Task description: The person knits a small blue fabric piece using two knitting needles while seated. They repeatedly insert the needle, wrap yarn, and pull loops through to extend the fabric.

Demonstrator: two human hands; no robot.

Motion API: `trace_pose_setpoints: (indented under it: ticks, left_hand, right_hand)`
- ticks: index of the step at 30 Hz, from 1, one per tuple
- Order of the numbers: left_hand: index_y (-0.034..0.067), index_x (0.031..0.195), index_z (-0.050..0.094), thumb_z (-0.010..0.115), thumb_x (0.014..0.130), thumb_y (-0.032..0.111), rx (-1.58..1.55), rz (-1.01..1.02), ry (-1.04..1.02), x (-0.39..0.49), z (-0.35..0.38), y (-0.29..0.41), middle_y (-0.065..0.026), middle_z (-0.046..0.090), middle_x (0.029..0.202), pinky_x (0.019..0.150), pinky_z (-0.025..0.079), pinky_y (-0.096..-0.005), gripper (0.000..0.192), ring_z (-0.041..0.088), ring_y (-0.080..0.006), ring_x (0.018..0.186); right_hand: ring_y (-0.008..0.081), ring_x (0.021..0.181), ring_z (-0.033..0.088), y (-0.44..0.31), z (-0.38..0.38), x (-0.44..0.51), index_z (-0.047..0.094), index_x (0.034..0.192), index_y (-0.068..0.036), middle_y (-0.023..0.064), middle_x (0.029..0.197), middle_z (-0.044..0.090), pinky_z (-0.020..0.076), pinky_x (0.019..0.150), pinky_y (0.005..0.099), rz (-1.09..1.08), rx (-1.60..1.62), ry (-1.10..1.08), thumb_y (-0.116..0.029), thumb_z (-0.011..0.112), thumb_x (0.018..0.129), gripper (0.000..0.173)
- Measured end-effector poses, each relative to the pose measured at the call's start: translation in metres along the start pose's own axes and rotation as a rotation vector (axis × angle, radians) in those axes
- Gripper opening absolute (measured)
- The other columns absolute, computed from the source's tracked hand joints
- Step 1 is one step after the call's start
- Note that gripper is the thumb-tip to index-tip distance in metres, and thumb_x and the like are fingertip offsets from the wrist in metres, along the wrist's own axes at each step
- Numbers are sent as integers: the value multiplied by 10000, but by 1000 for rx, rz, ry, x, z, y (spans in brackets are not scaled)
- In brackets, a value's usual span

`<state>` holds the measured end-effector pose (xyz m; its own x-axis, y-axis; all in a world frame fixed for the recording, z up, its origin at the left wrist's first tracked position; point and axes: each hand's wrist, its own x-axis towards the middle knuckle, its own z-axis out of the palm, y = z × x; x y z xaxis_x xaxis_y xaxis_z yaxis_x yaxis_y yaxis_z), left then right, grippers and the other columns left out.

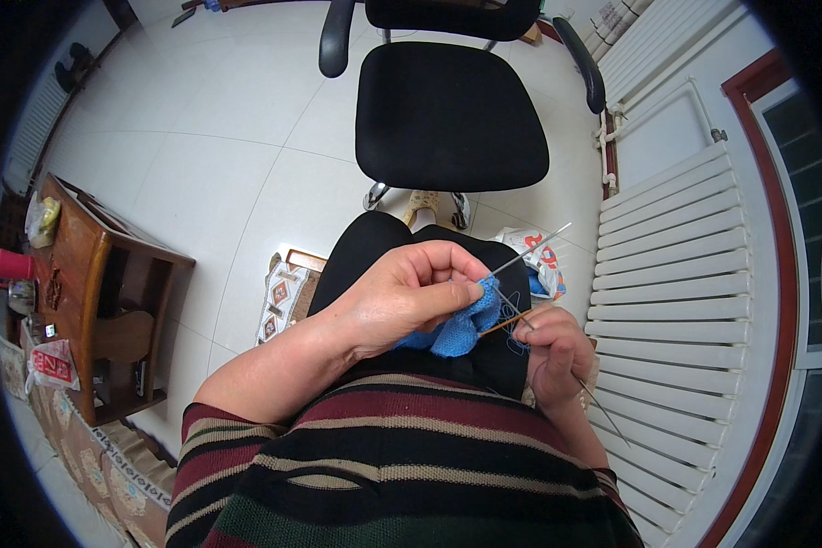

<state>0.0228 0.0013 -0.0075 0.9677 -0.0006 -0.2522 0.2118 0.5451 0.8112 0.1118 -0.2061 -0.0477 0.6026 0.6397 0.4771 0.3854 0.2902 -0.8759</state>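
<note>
A piece of blue knitting (460, 331) hangs over my lap, its upper edge pinched between the thumb and fingers of my left hand (430, 286). From that edge a metal knitting needle (531, 250) points up to the right. My right hand (553, 342) grips a second metal needle (606, 413), whose front end reaches the stitches and whose back end sticks out below the hand. An orange-brown needle (505, 324) runs from the knitting towards the right fingers. Loose blue yarn (516, 306) lies in loops on my dark trousers, between the hands.
A black office chair (452, 116) stands in front of my knees. By my right knee lies a plastic bag (551, 264) with blue yarn inside. A white radiator (664, 301) lines the right wall. To the left stands a wooden table (75, 253) with a pink container (10, 266).
</note>
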Motion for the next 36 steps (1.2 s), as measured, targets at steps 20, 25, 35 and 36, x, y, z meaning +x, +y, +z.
trace_pose_setpoints:
  ticks: [20,25,35,36]
  left_hand:
    - [14,946,625,649,839,60,201,55,-2,2,0,-2,29,600,751,582,409,-156,119,519,-9,644]
    - [22,917,632,632,851,71,285,40,-23,1,-1,-5,37,591,750,590,414,-156,82,513,0,661]
    - [10,909,638,606,862,58,388,75,-83,-1,0,-5,29,576,813,619,433,-166,74,536,-13,704]
    - [9,909,638,605,863,55,375,80,-94,-1,-1,-6,27,574,824,624,435,-168,73,539,-15,712]
  right_hand:
    - [227,747,597,-57,-18,37,673,838,-28,99,797,630,472,690,321,81,-348,-211,-174,510,918,233]
    - [220,718,593,-83,-17,55,677,831,-40,90,769,633,465,665,310,196,-434,-322,-121,566,854,140]
    - [189,696,599,-87,-30,86,644,721,30,110,721,639,461,665,286,493,-258,-413,-135,510,863,256]
    - [188,701,601,-86,-30,86,645,722,31,110,724,641,464,669,287,531,-232,-406,-145,509,870,268]
